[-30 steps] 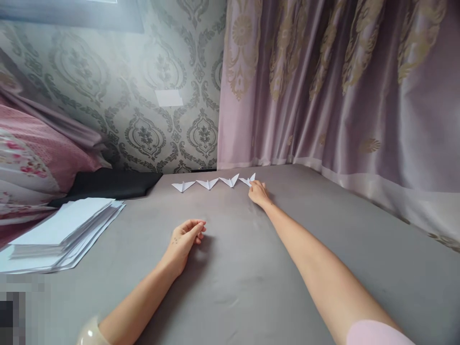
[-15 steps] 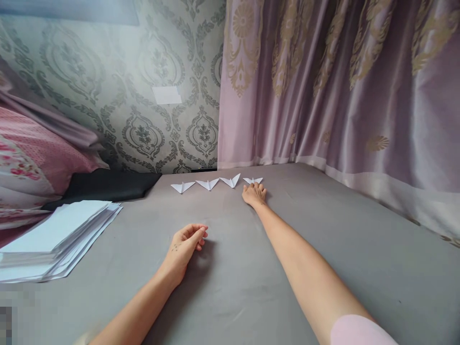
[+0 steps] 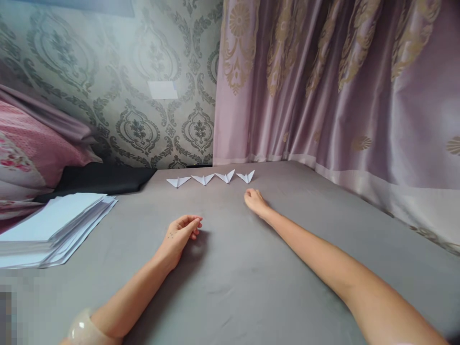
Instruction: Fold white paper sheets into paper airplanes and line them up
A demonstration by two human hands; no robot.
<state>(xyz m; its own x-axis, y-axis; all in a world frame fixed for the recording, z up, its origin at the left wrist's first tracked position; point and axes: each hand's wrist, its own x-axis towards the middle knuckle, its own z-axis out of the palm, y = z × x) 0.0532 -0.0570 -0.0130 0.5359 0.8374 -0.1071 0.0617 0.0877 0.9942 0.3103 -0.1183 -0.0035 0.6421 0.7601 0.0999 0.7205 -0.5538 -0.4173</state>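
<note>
Several folded white paper airplanes stand in a row at the far side of the grey surface (image 3: 223,268). The rightmost paper airplane (image 3: 246,178) is nearest to my right hand (image 3: 256,201), which rests just in front of it without touching, its fingers curled and nothing seen in them. Left of that come another paper airplane (image 3: 225,177) and more of the same kind. My left hand (image 3: 182,231) hovers low over the middle of the surface, thumb against the curled index finger, with nothing visible in it.
At the left lies a stack of white paper sheets (image 3: 57,218), with a folded black cloth (image 3: 104,179) behind it. A pink floral fabric bundle (image 3: 32,143) rises at the far left. Patterned wallpaper (image 3: 140,129) and a purple curtain (image 3: 298,96) bound the back and right.
My right hand has let go of the rightmost paper airplane and drawn back toward me. That airplane now sits fully visible, with its wings raised more. My left hand keeps its pose.
</note>
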